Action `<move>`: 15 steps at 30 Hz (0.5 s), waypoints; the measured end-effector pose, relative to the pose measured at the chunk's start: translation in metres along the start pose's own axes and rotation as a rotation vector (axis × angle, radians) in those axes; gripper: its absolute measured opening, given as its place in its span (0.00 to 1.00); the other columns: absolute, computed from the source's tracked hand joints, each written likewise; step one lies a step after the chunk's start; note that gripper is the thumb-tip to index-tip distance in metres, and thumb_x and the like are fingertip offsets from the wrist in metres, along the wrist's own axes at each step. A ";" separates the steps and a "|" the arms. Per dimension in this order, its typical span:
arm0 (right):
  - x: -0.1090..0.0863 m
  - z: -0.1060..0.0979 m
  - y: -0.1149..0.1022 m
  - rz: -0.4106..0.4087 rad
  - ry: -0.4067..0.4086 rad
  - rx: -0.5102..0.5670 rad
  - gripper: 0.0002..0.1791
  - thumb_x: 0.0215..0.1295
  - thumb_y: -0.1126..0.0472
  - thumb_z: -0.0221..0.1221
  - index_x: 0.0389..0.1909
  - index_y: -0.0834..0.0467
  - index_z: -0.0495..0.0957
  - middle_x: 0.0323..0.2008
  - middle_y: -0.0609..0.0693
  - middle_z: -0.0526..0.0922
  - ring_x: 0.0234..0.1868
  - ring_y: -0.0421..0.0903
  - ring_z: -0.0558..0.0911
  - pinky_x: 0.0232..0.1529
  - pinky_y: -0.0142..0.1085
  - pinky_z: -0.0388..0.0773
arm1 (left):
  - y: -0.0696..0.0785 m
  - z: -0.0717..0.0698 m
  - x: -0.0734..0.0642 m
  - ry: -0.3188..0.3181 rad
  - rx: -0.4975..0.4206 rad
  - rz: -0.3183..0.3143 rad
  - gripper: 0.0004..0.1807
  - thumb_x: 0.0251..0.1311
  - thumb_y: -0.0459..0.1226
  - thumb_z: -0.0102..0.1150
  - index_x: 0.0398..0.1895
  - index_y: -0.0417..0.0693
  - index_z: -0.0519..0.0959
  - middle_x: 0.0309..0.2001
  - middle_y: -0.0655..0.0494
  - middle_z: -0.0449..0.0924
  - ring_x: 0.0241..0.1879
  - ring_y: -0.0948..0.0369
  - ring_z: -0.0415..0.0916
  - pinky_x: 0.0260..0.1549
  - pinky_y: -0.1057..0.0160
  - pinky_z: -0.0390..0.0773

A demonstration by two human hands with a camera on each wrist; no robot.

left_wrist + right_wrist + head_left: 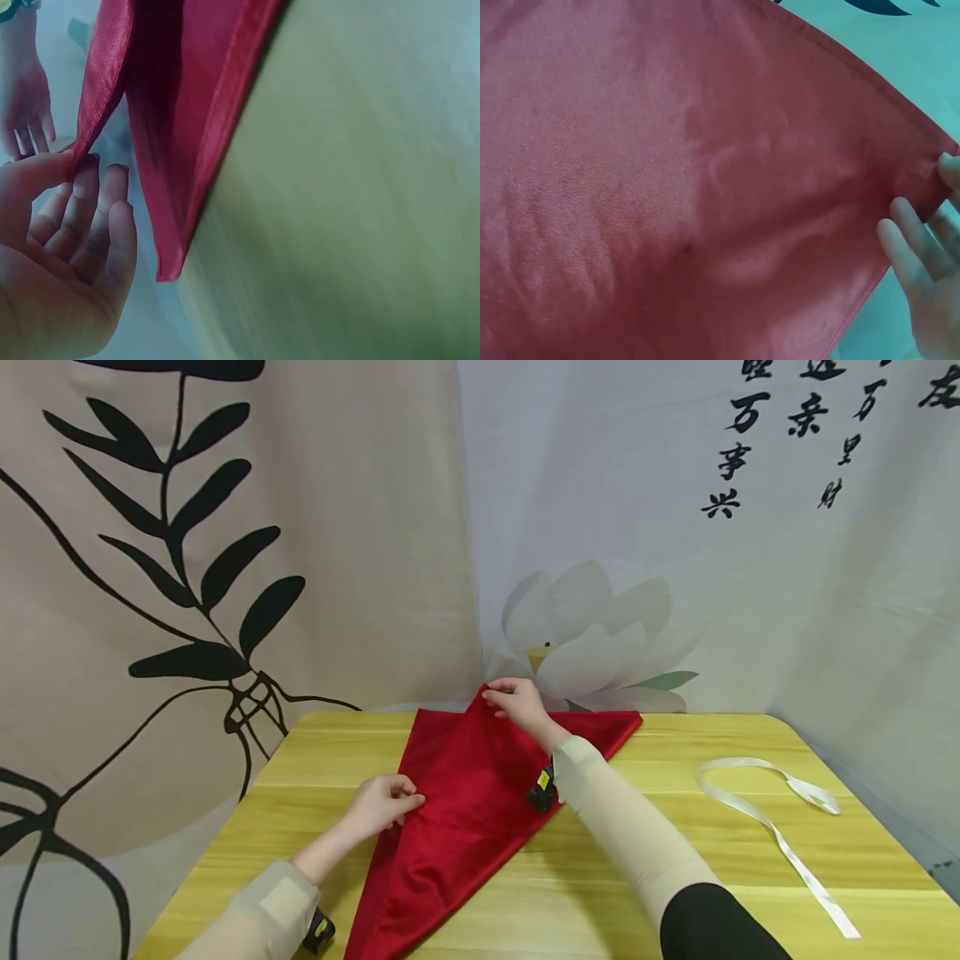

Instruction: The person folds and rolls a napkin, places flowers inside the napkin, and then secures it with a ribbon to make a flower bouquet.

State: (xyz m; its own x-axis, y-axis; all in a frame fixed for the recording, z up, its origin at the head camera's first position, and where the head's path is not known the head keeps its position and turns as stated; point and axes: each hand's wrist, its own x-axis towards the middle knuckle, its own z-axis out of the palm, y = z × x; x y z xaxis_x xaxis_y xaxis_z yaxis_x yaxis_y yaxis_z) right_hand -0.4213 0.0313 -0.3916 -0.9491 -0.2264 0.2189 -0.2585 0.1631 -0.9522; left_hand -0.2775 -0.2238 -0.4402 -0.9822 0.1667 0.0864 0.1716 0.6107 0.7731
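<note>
A shiny red cloth (468, 827) lies partly folded over on the table, its far part lifted to a peak. At that peak my right hand (517, 702) pinches a corner; the right wrist view shows the cloth spreading from these fingers (911, 255). Lower down, my left hand (382, 802) is at the cloth's left side. In the left wrist view a narrow red fold runs between the left thumb and index finger (86, 187), the other fingers loosely bent. A lower corner of the cloth (169, 262) hangs behind that fold.
A white ribbon (783, 847) lies looped on the right of the wooden table (645, 910). Behind the table hangs a pale curtain (375, 552) printed with black leaves, a lotus and writing. Both wrists carry small black cameras (542, 789).
</note>
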 end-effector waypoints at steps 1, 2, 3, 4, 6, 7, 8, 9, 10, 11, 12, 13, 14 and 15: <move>0.001 0.001 0.000 0.002 0.006 0.006 0.13 0.66 0.64 0.60 0.46 0.68 0.81 0.42 0.59 0.84 0.42 0.50 0.83 0.39 0.39 0.81 | 0.000 -0.001 0.000 0.004 0.005 0.002 0.06 0.58 0.36 0.66 0.28 0.45 0.79 0.19 0.57 0.77 0.16 0.58 0.74 0.15 0.64 0.72; 0.001 0.003 -0.001 0.003 0.011 0.009 0.13 0.66 0.64 0.60 0.46 0.68 0.81 0.42 0.58 0.84 0.42 0.50 0.83 0.39 0.39 0.81 | -0.001 -0.002 0.000 0.008 0.009 0.001 0.05 0.58 0.36 0.66 0.28 0.46 0.80 0.19 0.57 0.77 0.16 0.58 0.74 0.14 0.64 0.72; 0.001 0.004 -0.001 0.002 0.014 0.013 0.12 0.66 0.64 0.60 0.46 0.67 0.81 0.42 0.58 0.84 0.42 0.50 0.83 0.39 0.40 0.81 | -0.001 -0.003 0.001 0.012 0.012 -0.003 0.05 0.58 0.36 0.66 0.28 0.46 0.80 0.19 0.57 0.77 0.16 0.57 0.74 0.14 0.64 0.72; -0.002 0.005 -0.007 0.008 0.006 0.019 0.13 0.67 0.64 0.59 0.47 0.68 0.81 0.43 0.59 0.84 0.43 0.52 0.83 0.41 0.42 0.81 | -0.002 -0.003 0.000 0.016 0.016 -0.003 0.05 0.58 0.36 0.66 0.28 0.46 0.80 0.19 0.57 0.77 0.16 0.58 0.74 0.14 0.64 0.71; -0.001 0.009 -0.007 0.012 0.008 0.028 0.12 0.67 0.64 0.60 0.47 0.68 0.81 0.43 0.60 0.83 0.44 0.53 0.82 0.43 0.45 0.80 | -0.003 -0.005 0.000 0.025 0.028 -0.006 0.05 0.58 0.36 0.65 0.28 0.46 0.80 0.19 0.57 0.78 0.17 0.58 0.75 0.14 0.65 0.70; -0.001 0.011 -0.006 0.010 0.008 0.030 0.12 0.67 0.64 0.60 0.46 0.67 0.81 0.43 0.59 0.83 0.44 0.53 0.82 0.43 0.45 0.80 | -0.004 -0.005 0.000 0.029 0.031 -0.006 0.05 0.58 0.36 0.65 0.28 0.45 0.80 0.20 0.57 0.78 0.17 0.58 0.76 0.14 0.65 0.70; -0.001 0.013 -0.006 0.009 0.005 0.030 0.12 0.67 0.64 0.60 0.46 0.67 0.81 0.43 0.59 0.83 0.44 0.54 0.82 0.44 0.45 0.80 | -0.005 -0.006 -0.001 0.033 0.032 -0.007 0.05 0.58 0.35 0.65 0.28 0.45 0.80 0.20 0.57 0.78 0.17 0.58 0.76 0.14 0.65 0.70; -0.001 0.014 -0.006 0.008 0.002 0.030 0.12 0.67 0.64 0.60 0.46 0.67 0.81 0.43 0.59 0.83 0.45 0.54 0.82 0.44 0.46 0.80 | -0.005 -0.007 -0.002 0.037 0.035 -0.008 0.05 0.58 0.35 0.65 0.28 0.45 0.81 0.21 0.57 0.78 0.18 0.59 0.76 0.15 0.65 0.70; -0.001 0.016 -0.006 0.011 0.000 0.028 0.12 0.67 0.64 0.60 0.46 0.67 0.81 0.44 0.59 0.83 0.45 0.54 0.82 0.44 0.46 0.80 | -0.006 -0.008 -0.002 0.042 0.038 -0.011 0.04 0.58 0.35 0.65 0.28 0.44 0.81 0.21 0.58 0.78 0.18 0.59 0.76 0.15 0.65 0.71; 0.002 0.018 -0.001 0.004 0.007 0.026 0.12 0.66 0.63 0.60 0.46 0.66 0.82 0.43 0.58 0.84 0.44 0.52 0.82 0.42 0.44 0.81 | -0.007 -0.008 -0.003 0.048 0.040 -0.016 0.04 0.58 0.35 0.65 0.28 0.44 0.81 0.21 0.58 0.78 0.18 0.59 0.75 0.15 0.65 0.71; 0.003 0.019 0.000 0.002 0.004 0.024 0.12 0.66 0.63 0.60 0.46 0.66 0.82 0.43 0.57 0.84 0.43 0.51 0.82 0.42 0.43 0.81 | -0.008 -0.009 -0.003 0.054 0.041 -0.021 0.04 0.58 0.35 0.65 0.28 0.44 0.81 0.20 0.58 0.78 0.18 0.59 0.75 0.15 0.64 0.71; 0.003 0.020 0.000 0.003 0.002 0.020 0.12 0.66 0.62 0.60 0.46 0.66 0.82 0.43 0.57 0.84 0.43 0.51 0.82 0.41 0.41 0.81 | -0.008 -0.009 -0.003 0.061 0.042 -0.029 0.04 0.58 0.35 0.65 0.29 0.44 0.81 0.20 0.58 0.78 0.18 0.60 0.74 0.15 0.64 0.71; 0.003 0.020 0.000 0.004 -0.001 0.020 0.12 0.66 0.62 0.60 0.46 0.66 0.82 0.43 0.57 0.84 0.44 0.51 0.82 0.41 0.41 0.81 | -0.009 -0.009 -0.003 0.066 0.045 -0.037 0.04 0.58 0.35 0.65 0.29 0.44 0.81 0.20 0.58 0.77 0.18 0.60 0.74 0.14 0.64 0.71; 0.003 0.021 0.000 0.005 -0.002 0.020 0.12 0.66 0.62 0.60 0.46 0.65 0.82 0.43 0.57 0.84 0.44 0.51 0.82 0.41 0.41 0.81 | -0.009 -0.010 -0.003 0.074 0.051 -0.045 0.04 0.58 0.35 0.65 0.29 0.44 0.81 0.20 0.58 0.77 0.17 0.60 0.74 0.14 0.64 0.71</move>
State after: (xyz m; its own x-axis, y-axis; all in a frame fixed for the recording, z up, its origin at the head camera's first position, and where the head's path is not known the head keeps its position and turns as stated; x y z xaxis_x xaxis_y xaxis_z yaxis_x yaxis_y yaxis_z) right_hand -0.4203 0.0106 -0.3957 -0.9499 -0.2279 0.2138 -0.2501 0.1445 -0.9574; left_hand -0.2768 -0.2372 -0.4415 -0.9917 0.0817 0.0998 0.1289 0.6548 0.7447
